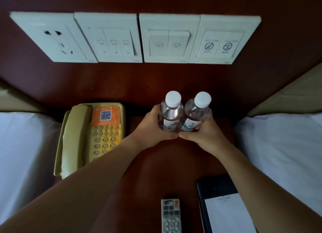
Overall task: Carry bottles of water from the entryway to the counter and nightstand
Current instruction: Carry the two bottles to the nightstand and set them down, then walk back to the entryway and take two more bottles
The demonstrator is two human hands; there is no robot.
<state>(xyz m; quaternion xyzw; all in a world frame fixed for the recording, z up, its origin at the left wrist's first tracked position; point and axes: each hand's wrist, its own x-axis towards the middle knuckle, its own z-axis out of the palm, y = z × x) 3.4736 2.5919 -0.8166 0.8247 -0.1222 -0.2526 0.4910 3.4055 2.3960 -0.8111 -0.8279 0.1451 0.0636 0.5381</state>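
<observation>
Nearest the camera, a grey remote control (171, 215) lies at the front edge of the dark red-brown bench (156, 171), and just to its right sits a dark folder with a white notepad (226, 213) on top. Both bare forearms reach forward over them, apart at the near edge and meeting at the back.

At the back of the bench the left hand (153, 126) is wrapped around the left bottle (170, 112), and the right hand (206, 131) is wrapped around the right bottle (196, 112). Both hands are clamped on their bottles, thumbs touching tip to tip in front. Each bottle is clear, with a white cap and a pale label, and the two stand side by side, touching, upright or close to it (whether their bases rest on the bench cannot be told, since the hands hide them).

Left of the bottles, a yellowed telephone (90, 137) with an orange sticker and a QR code rests on the bench, handset on its left side. White bedding (22, 154) flanks the bench on both sides. On the dark wall behind, a row of white plates (135, 37) carries a socket and several switches.
</observation>
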